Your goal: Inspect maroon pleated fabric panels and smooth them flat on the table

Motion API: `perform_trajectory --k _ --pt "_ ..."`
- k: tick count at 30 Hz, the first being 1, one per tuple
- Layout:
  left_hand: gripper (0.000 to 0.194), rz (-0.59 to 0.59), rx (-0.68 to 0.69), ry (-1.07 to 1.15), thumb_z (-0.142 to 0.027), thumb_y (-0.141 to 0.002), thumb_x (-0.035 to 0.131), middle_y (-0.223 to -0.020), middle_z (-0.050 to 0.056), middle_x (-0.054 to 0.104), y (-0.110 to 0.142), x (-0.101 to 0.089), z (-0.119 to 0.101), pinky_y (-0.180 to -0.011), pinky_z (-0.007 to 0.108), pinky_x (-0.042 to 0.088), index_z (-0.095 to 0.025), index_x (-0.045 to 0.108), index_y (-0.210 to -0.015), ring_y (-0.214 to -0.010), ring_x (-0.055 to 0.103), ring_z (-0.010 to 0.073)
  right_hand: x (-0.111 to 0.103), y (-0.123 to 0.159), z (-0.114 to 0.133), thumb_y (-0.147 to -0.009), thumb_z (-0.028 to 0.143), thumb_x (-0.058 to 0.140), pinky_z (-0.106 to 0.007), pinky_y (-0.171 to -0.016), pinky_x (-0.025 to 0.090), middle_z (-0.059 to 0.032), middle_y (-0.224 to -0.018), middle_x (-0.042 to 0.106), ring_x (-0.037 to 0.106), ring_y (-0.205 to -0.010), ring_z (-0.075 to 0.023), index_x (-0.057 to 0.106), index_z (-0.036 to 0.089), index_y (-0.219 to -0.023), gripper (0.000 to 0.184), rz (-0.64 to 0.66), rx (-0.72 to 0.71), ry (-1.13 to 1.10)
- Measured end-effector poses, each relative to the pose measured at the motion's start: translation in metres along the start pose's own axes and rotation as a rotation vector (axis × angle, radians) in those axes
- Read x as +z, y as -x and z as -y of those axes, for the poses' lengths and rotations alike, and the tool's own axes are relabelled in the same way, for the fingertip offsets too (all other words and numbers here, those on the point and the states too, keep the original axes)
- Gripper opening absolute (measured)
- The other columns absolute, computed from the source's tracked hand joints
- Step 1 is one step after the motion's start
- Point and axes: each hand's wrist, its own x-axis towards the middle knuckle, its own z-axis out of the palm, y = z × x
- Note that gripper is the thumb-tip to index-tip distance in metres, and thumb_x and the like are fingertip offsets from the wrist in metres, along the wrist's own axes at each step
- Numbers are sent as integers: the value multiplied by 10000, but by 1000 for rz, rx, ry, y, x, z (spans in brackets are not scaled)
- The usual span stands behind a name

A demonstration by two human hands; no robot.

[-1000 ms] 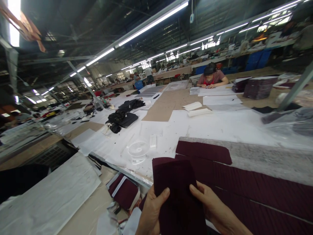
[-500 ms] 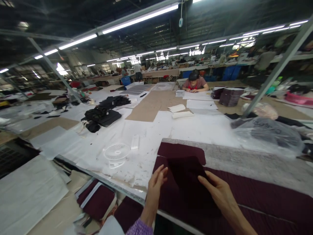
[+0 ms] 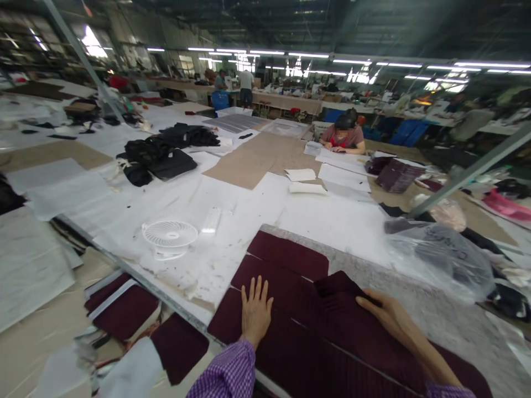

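Dark maroon cut fabric point(image 3: 286, 276) lies in several panels along the near edge of the table, with thin pale gaps between them. My left hand point(image 3: 256, 310) rests flat on these panels, its fingers spread. On the right, my right hand point(image 3: 384, 312) pinches the top edge of a maroon fabric piece point(image 3: 344, 298), which is rumpled and partly lifted there. Under the panels a grey mottled sheet point(image 3: 423, 301) shows along their far side.
A white fan point(image 3: 170, 235) lies left of the fabric. Dark folded cloth point(image 3: 161, 155) sits farther back, and a clear plastic bag point(image 3: 443, 260) lies at right beside a slanted metal post point(image 3: 468, 171). Across the table a person point(image 3: 342, 135) bends over work. Maroon pieces point(image 3: 124, 309) lie below the table edge.
My left hand has come down from the air onto the fabric, fingers now spread. The piece in my right hand has been lowered from a raised position onto the panels. The view has tilted down.
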Motion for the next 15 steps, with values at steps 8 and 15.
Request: perform_trajectory --k 8,15 --pt "511 54 27 -164 -291 -917 363 -1511 91 304 -6 6 2 -1103 611 211 -223 300 -1419 -1399 239 297 -14 -82 23 -766 421 613 -304 -576 455 5 -686 711 628 -650 -220 696 194 -717 246 445 -28 30" --pt "539 109 20 -263 -294 -916 365 -1521 71 286 -12 11 2 -1106 589 222 -220 249 -1437 -1410 210 283 -6 -196 -5 -841 330 613 -360 -776 506 -40 -906 710 652 -823 -190 668 145 -905 204 633 -19 129"
